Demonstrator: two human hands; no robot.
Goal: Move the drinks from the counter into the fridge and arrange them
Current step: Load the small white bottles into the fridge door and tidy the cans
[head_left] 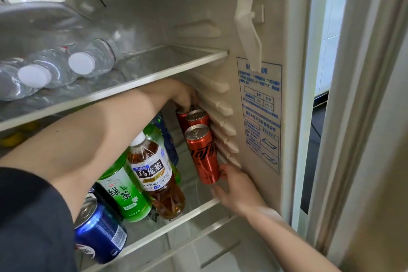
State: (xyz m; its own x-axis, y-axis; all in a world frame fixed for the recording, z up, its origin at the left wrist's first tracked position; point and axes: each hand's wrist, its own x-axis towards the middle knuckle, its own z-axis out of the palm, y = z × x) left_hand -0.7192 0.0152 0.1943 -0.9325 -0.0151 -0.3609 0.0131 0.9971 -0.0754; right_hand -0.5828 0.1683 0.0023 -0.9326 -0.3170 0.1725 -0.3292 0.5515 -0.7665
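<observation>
Holding front red can (203,157), right hand (235,190); left hand (182,95) grasping rear red can (180,121), on shelf (176,221).

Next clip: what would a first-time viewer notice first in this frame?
Red cola cans lined front to back at the right of the middle shelf draw the eye. The right hand holds the front red can at its base, and the left hand reaches deep to grip the top of the rear red can. Left of them stand an oolong tea bottle and a green tea bottle; capped water bottles lie on the upper glass shelf.
</observation>
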